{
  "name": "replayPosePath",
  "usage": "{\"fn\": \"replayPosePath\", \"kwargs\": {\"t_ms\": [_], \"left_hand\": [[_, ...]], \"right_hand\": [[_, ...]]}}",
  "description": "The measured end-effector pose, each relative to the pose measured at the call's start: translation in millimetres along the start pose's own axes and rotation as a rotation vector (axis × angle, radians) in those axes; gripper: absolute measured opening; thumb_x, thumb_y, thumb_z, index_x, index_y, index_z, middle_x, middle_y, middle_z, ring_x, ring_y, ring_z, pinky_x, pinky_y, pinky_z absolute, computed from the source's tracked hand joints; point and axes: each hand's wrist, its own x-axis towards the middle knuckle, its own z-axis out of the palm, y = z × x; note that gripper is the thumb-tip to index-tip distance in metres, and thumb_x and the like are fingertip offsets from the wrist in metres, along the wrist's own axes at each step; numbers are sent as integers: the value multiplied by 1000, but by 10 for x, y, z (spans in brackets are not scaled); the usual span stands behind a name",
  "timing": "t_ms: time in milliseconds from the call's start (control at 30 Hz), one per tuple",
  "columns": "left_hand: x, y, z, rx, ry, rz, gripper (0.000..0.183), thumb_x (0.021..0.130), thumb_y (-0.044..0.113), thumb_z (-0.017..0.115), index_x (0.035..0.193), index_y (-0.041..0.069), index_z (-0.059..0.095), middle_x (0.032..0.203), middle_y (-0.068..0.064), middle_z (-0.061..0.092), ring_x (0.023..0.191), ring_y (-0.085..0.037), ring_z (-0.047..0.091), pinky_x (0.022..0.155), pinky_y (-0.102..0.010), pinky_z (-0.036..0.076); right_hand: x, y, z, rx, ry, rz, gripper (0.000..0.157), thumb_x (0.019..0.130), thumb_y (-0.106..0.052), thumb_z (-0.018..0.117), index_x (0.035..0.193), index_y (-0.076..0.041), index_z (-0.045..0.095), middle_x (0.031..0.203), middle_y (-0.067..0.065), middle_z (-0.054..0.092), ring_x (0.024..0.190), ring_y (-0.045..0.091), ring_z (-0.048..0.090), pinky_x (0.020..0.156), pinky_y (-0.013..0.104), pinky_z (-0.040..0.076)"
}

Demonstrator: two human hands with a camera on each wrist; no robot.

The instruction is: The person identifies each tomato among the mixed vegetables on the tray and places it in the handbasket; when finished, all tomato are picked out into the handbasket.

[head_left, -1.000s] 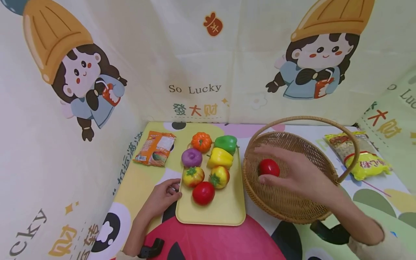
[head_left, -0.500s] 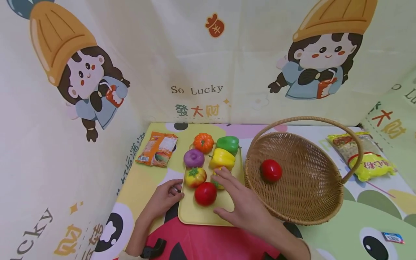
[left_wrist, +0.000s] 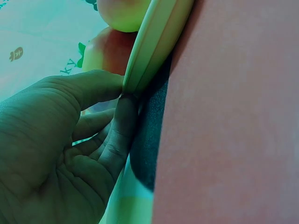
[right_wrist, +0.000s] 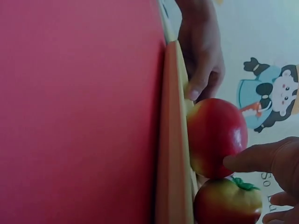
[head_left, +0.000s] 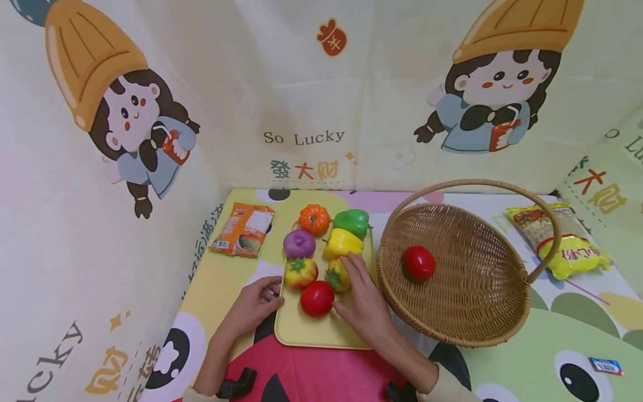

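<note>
My left hand (head_left: 255, 304) pinches the left rim of a pale yellow tray (head_left: 311, 332) between thumb and fingertips, as the left wrist view confirms. Over the tray's right side, my right hand (head_left: 369, 310) has its fingers beside a yellow-red tomato (head_left: 337, 274), partly covering it. Its thumb is by a smooth red fruit (head_left: 317, 298); in the right wrist view the thumb overlaps that fruit, and contact is unclear. Another yellow-red tomato (head_left: 301, 273), a purple onion (head_left: 299, 244), a yellow bell pepper (head_left: 344, 243), a green pepper (head_left: 353, 223) and an orange pumpkin (head_left: 314, 219) fill the tray's far part.
Right of the tray stands a wicker basket (head_left: 467, 279) with a tall arched handle, holding one red fruit (head_left: 419, 263). An orange packet (head_left: 243, 230) lies at the left, a yellow bag (head_left: 560, 240) behind the basket's right side. A small blue packet (head_left: 606, 366) lies front right.
My right hand has come from over the basket leftward to the tray, then lowered beside the right yellow-red tomato. The left hand stays at the tray's rim.
</note>
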Motion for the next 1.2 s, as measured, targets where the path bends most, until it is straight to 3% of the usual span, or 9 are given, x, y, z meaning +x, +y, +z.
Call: {"fn": "replayPosePath", "kwargs": {"t_ms": [267, 767, 1200], "left_hand": [[-5, 17, 3, 12, 15, -11, 45, 88, 15, 74, 130, 7, 61, 96, 2, 60, 80, -13, 61, 71, -27, 52], [-7, 32, 5, 22, 16, -31, 45, 88, 15, 74, 130, 8, 61, 96, 3, 61, 81, -13, 61, 72, -27, 51], [1, 14, 0, 11, 9, -19, 45, 89, 16, 74, 131, 6, 60, 97, 1, 61, 81, -13, 61, 72, -26, 52]], "right_hand": [[24, 84, 113, 16, 11, -5, 95, 65, 7, 85, 148, -8, 42, 154, 12, 35, 142, 33, 29, 104, 44, 38], [55, 152, 163, 39, 55, -2, 92, 67, 13, 82, 147, -5, 42, 152, 15, 35, 141, 39, 30, 107, 47, 33], [59, 166, 176, 70, 82, -10, 88, 70, 12, 82, 147, -5, 43, 151, 15, 38, 140, 38, 32, 108, 46, 32]]}}
